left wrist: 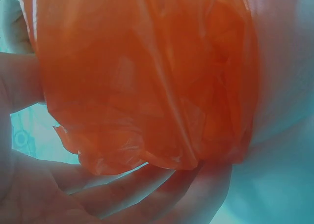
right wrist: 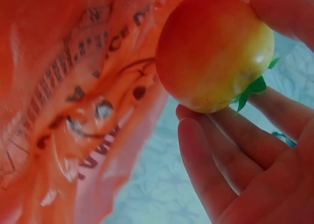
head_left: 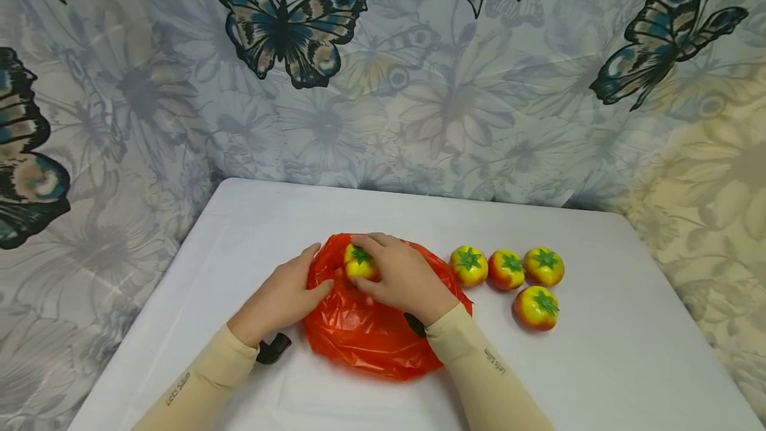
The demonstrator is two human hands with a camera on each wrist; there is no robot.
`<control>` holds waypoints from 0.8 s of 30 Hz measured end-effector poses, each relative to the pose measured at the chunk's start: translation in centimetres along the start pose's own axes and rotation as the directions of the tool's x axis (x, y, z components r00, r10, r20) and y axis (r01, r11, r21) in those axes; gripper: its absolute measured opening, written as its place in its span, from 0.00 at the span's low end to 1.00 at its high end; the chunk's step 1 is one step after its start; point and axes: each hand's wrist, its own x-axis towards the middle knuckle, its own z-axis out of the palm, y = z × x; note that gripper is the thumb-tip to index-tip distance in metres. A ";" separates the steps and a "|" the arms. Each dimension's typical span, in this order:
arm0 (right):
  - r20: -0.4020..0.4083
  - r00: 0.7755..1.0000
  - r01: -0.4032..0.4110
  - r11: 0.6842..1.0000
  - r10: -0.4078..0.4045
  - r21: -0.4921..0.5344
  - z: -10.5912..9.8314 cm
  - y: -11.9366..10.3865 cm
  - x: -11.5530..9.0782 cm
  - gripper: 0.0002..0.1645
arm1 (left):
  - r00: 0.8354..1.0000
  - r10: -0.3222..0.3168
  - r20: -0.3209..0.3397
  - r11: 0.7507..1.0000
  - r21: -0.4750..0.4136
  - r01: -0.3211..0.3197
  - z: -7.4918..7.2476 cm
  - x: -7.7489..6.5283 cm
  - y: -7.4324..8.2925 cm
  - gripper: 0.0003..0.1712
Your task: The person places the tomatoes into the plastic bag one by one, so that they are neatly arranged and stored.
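Note:
A red-and-yellow tomato (head_left: 358,265) with a green leafy top is held in my right hand (head_left: 399,276), between thumb and fingers, over a red plastic bag (head_left: 377,338). In the right wrist view the tomato (right wrist: 211,52) hangs beside the bag's printed side (right wrist: 73,116). My left hand (head_left: 290,294) is at the bag's left edge, thumb and fingers spread apart. The left wrist view shows its fairly straight fingers (left wrist: 132,189) touching the bag's rim (left wrist: 142,140); part of the thumb is hidden behind the plastic. What the bag contains cannot be seen.
On the white table (head_left: 604,351), several more tomatoes (head_left: 536,308) lie close together to the right of the bag. A dark wrist-camera part (head_left: 274,348) shows beneath the left wrist. A butterfly-patterned cloth (head_left: 455,105) hangs behind the table.

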 end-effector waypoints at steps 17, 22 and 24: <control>0.032 0.999 -0.015 1.000 0.015 -0.006 1.6 -0.2 0.5 0.38 | 0.999 -0.040 0.006 0.998 0.043 0.040 0.0 0.2 0.6 0.51; 0.052 0.999 -0.012 1.000 0.013 -0.007 2.1 -0.3 0.6 0.38 | 0.999 -0.052 0.002 0.997 0.048 0.052 0.3 0.2 0.4 0.51; 0.056 0.998 -0.006 1.000 0.007 -0.008 2.3 -0.3 0.6 0.37 | 0.998 -0.058 -0.001 0.997 0.051 0.058 0.4 0.1 0.4 0.52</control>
